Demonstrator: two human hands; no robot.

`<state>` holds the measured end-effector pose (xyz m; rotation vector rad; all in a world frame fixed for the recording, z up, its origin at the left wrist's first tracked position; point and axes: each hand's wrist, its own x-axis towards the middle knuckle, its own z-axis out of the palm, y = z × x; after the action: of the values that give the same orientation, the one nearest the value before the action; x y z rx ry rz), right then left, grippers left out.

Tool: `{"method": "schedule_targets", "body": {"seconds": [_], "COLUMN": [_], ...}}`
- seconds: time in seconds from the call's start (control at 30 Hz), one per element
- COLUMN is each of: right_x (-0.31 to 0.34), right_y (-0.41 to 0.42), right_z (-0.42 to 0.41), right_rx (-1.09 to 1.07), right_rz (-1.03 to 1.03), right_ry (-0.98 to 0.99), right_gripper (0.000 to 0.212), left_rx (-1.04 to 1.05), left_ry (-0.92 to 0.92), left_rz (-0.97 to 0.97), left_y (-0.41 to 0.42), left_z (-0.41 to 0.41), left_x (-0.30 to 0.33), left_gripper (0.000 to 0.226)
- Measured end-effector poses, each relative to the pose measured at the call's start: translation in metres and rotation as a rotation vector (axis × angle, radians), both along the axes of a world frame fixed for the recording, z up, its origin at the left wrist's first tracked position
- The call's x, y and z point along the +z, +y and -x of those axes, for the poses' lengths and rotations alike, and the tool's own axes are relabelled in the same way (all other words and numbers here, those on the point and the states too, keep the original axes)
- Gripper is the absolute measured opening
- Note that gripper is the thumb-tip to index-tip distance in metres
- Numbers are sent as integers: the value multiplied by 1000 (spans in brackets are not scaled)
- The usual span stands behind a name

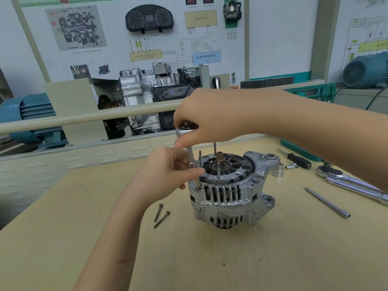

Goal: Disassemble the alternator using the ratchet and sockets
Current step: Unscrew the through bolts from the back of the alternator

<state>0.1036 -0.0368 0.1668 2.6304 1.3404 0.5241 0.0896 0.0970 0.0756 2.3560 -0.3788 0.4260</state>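
Two hands work one tool: the right hand (212,120) curls over the ratchet (184,131) head, and directly below it the left hand (168,171) pinches the extension (192,162) running down into the alternator (228,187), which stands on the table (63,227). Its cast housing looks heavy, rigid and slick; I would steady it by the mounting ears, away from the fins.

Ratchet (185,131) handle hidden, probably inside the right hand (212,116).
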Motion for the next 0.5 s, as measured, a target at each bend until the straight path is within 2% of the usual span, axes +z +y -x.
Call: {"method": "schedule_targets", "body": {"seconds": [0.1, 0.17, 0.23, 0.27, 0.33, 0.43, 0.5], "right_x": [-2, -1, -1, -1, 0, 0, 0], "right_y": [-1, -1, -2, -3, -2, -3, -5], "right_z": [-1, 0, -1, -1, -2, -6, -8], "right_rx": [4, -4, -4, -5, -6, -7, -61], "right_rz": [-31, -29, -37, -46, -29, -46, -63], "right_ry": [20, 35, 71, 88, 89, 88, 68], "right_gripper": [43, 39, 22, 22, 36, 22, 44], "left_rx": [-21, -104, -167, -178, -161, -71, -19], "left_ry": [35, 106, 152, 154, 127, 62, 21], "left_rz": [42, 102, 154, 165, 171, 131, 126], "left_y": [1, 5, 8, 10, 9, 5, 2], "left_z": [-1, 1, 1, 1, 1, -2, -5], "left_x": [0, 2, 3, 2, 2, 0, -2], "left_gripper": [20, 4, 10, 12, 12, 20, 22]}}
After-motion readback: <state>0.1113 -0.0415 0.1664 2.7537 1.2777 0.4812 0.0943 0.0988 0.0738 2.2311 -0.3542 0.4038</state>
